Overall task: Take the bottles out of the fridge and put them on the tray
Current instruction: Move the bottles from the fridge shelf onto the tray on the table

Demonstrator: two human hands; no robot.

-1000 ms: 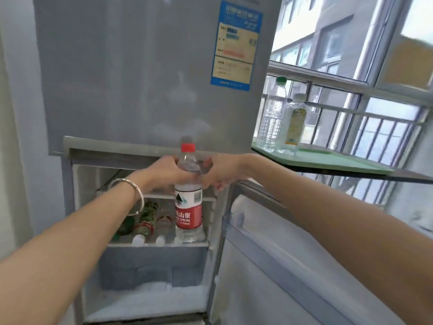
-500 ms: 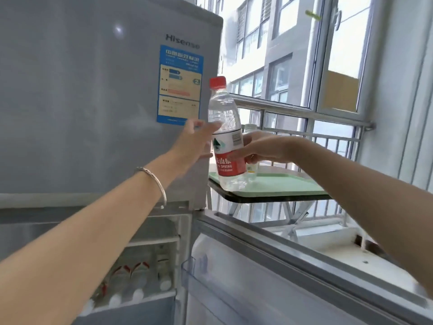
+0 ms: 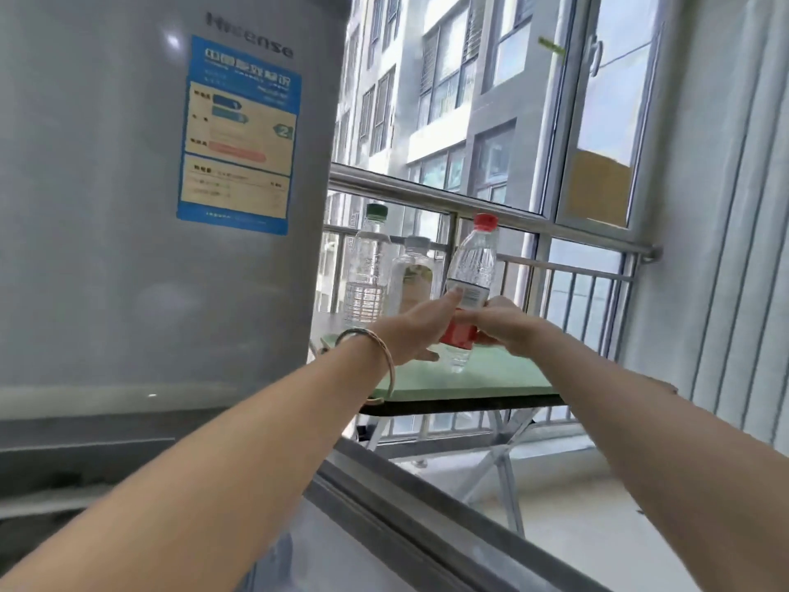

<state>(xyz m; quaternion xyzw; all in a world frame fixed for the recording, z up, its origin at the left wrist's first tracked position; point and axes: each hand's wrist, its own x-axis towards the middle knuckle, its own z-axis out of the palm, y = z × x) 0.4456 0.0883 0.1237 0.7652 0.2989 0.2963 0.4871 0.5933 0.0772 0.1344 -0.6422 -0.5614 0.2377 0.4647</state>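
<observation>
The bottle has come down from chest height in front of the fridge and now sits low over the tray, with the camera swung further right so the open fridge shelves have dropped out of view. Both hands are on it: the left hand wraps the lower body from the left, thumb up against the white part of the label, and the right hand closes on it from the right, fingers curled round the red band. The red-capped bottle leans slightly, cap tipped to the right, its clear base right down at the green tray; whether it actually touches the surface I cannot tell. A thin bangle rides the left wrist.

Just behind the left hand, two more bottles stand upright on the tray: a tall green-capped bottle at the left and a shorter pale-capped bottle beside it, close together. The tray lies on a dark folding table set against the balcony railing. To the left rises the grey fridge with its blue energy sticker, and the top edge of the open lower fridge door runs across the foreground under the arms.
</observation>
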